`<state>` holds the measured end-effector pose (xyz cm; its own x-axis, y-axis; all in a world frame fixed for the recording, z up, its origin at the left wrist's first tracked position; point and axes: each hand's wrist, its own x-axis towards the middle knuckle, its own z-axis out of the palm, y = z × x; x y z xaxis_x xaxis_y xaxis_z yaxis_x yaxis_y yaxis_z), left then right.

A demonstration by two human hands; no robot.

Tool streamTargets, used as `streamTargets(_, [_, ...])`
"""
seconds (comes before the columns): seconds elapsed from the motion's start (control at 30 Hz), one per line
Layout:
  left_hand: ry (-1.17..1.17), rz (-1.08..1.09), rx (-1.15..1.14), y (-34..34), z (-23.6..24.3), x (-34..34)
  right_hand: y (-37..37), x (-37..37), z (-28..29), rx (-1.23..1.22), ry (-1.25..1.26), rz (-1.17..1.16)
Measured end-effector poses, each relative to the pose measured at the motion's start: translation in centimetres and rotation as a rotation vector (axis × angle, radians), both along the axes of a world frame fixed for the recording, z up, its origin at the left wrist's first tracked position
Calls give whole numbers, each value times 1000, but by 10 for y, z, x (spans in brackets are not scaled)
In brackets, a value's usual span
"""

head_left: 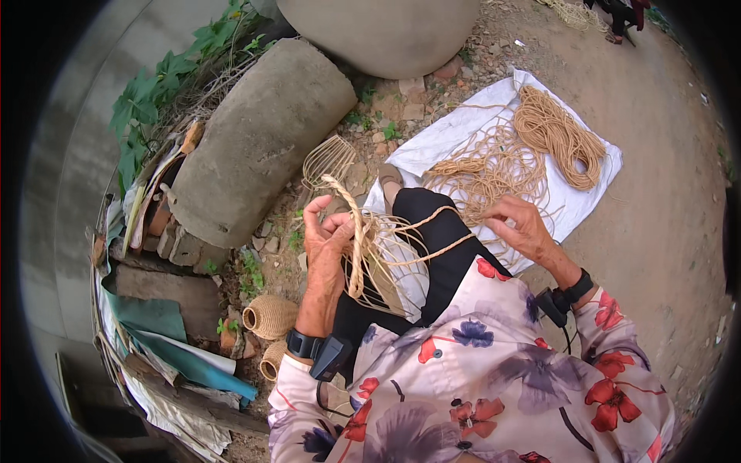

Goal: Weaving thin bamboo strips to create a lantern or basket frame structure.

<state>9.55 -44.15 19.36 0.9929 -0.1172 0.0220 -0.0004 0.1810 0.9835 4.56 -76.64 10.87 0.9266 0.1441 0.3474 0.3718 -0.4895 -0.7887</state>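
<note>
Weaving is apparently being done: braided rim (356, 266) being pinched over lap (463, 266) by half-curled left hand (327, 241), cord (444, 249) seemingly being pinched by near-closed right hand (522, 230); tightening is probably being called for next.

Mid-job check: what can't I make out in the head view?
In the head view:
Right hand: whether it pinches the rope strand; contact too small to tell.
Loose rope pile: strand ends, lost in its own tangle.
Lower woven basket: one side, behind the left sleeve.
Far-off person: upper body, cut off by the top edge.
</note>
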Motion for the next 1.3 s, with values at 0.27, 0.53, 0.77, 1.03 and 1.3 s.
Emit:
streamTargets(0.27, [-51,29,-82,19,-15,10,48,-8,-7,-87,89,355])
streamTargets(0.53, [-49,-23,-270,31,10,16,-276,-106,-186,-519,670,-884])
streamTargets(0.77, [-431,-117,445,-18,83,-26,-4,-8,9,-10,126,-59])
streamTargets(1.03, [-346,-212,354,-24,65,-31,143,17,76,449,-28,489])
streamTargets(1.3, [-666,13,1154,8,9,-34,135,29,36,573,131,616])
